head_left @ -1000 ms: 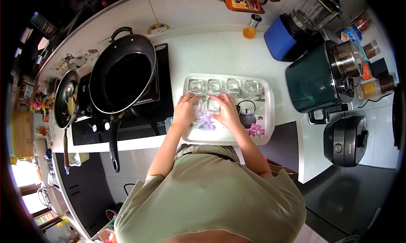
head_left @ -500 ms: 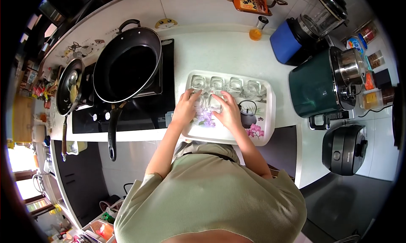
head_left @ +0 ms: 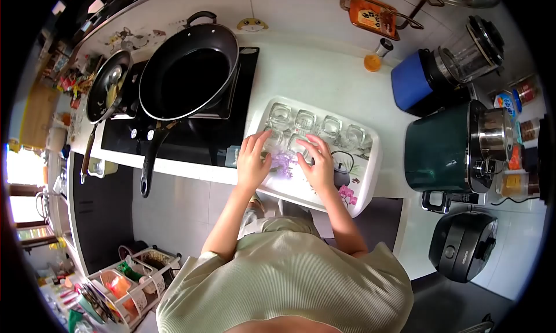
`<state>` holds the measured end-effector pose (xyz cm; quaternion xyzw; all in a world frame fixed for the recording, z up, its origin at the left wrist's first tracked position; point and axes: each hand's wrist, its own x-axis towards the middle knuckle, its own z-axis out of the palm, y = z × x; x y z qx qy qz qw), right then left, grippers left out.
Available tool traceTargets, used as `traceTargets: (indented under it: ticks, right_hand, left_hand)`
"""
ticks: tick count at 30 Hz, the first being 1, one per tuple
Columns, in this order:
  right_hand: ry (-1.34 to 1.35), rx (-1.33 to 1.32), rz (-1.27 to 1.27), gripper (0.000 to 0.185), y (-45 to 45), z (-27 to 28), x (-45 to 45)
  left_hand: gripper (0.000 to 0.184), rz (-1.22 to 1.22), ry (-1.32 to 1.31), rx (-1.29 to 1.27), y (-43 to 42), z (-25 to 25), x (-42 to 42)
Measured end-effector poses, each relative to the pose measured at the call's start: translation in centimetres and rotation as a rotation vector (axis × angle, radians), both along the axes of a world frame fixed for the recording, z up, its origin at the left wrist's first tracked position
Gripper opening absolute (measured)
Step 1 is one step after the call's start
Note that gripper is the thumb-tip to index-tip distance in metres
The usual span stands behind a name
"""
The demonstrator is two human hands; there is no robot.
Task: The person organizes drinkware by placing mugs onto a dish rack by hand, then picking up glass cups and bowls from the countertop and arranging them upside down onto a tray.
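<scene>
A white tray [head_left: 370, 188] with a purple and pink flower print lies near the counter's front edge. Square clear glasses stand on it; a back row holds several, among them one glass [head_left: 305, 120] near its middle. Two more glasses sit in front of that row. My left hand [head_left: 253, 162] is beside the front left glass [head_left: 274, 138], fingers stretched out and holding nothing. Over the tray's middle, my right hand [head_left: 318, 164] has its fingers apart, close to the other front glass [head_left: 297, 143]. My fingertips partly cover both front glasses; I cannot tell whether they touch.
Left of the tray is a black cooktop [head_left: 191, 142] with a large wok [head_left: 188, 72] and a smaller pan [head_left: 109, 86]. A blue blender base [head_left: 414, 81], a dark green appliance [head_left: 437, 147] and a black cooker [head_left: 463, 246] stand to the right. A spice jar [head_left: 372, 62] is at the back.
My hands have drawn back slightly from the two front glasses, and the fingers are more spread. The camera view has turned, so the tray appears tilted.
</scene>
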<state>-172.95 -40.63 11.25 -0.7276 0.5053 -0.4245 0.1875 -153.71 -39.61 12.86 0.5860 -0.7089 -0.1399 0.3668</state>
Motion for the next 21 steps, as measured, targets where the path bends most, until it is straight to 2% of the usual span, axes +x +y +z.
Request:
traceTargets:
  ticks: [9, 15, 21]
  right_hand:
    - [-0.036, -0.065, 0.172, 0.035, -0.1, 2.2, 3.9]
    - [-0.072, -0.035, 0.296, 0.034, 2.3, 2.6, 10.3]
    - [-0.064, -0.013, 0.39, 0.035, 6.2, 1.2, 19.6]
  left_hand:
    - [0.067, 0.128, 0.024, -0.067, 2.5, 1.3, 3.1]
    - [0.065, 0.171, 0.064, -0.06, 5.5, 0.9, 8.3]
    - [0.064, 0.265, 0.061, 0.085, 11.7, -0.1, 15.6]
